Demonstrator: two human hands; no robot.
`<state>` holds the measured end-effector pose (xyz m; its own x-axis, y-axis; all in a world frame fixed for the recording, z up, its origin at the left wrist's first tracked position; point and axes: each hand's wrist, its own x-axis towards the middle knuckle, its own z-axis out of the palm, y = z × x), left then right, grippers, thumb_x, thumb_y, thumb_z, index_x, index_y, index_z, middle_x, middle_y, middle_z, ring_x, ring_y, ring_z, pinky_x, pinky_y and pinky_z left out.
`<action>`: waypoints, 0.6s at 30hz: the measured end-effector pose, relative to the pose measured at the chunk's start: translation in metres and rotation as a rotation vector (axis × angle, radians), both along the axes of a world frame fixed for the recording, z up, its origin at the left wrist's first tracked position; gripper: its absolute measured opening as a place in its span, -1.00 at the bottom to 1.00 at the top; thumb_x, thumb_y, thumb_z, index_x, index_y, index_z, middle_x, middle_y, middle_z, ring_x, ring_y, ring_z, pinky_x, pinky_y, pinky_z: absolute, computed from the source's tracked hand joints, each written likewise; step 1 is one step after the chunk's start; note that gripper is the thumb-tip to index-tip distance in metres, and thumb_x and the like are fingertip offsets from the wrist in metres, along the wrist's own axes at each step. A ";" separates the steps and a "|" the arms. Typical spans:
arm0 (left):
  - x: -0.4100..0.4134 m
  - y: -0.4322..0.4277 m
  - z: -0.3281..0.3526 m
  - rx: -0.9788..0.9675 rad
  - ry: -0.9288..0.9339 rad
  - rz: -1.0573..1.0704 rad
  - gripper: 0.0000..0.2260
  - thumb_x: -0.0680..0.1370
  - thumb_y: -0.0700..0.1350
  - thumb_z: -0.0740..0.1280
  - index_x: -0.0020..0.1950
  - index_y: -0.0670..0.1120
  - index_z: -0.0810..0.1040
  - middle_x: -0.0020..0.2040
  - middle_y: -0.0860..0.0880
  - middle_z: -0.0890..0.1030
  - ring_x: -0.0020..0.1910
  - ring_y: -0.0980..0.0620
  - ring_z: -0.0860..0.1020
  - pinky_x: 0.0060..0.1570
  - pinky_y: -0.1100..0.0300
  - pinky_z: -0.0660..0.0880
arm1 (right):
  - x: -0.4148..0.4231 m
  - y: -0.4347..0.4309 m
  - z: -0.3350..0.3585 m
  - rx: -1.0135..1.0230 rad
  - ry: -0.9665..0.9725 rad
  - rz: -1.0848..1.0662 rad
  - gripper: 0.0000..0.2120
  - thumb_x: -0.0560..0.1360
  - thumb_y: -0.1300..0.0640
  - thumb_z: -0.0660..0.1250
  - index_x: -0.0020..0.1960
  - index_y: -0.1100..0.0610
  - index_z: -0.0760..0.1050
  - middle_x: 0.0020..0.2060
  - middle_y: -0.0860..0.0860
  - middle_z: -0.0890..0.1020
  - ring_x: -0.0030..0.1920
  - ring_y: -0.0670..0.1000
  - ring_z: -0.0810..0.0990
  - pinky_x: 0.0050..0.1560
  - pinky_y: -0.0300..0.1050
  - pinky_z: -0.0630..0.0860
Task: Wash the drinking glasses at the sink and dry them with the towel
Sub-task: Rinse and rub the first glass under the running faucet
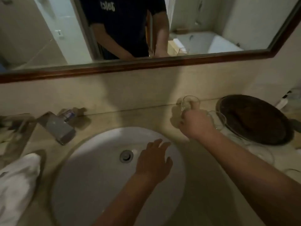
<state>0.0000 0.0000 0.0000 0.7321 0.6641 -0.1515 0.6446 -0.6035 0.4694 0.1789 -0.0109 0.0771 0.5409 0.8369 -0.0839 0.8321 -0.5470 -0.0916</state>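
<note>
Fetch step, pre-wash: your R hand grips a glass just right of the sink, by the tray; L hand open over sink; next, prob. carry glass left under the tap.

Glass in right grip

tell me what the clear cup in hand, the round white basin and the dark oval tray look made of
Clear cup in the right hand: glass, transparent with a thin rim. Round white basin: likely glazed ceramic, smooth with sheen. Dark oval tray: perhaps wood; too dim to tell.
</note>
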 end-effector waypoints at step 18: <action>-0.069 0.062 -0.045 -0.382 -0.622 0.328 -0.01 0.25 0.16 0.70 0.57 0.17 0.25 0.44 0.25 0.43 0.31 0.21 0.51 0.07 0.26 0.56 | -0.077 0.019 -0.045 0.415 0.131 0.558 -0.81 0.40 0.15 0.44 -0.20 -0.16 0.71 -0.32 -0.20 0.65 -0.28 -0.22 0.61 -0.20 -0.27 0.57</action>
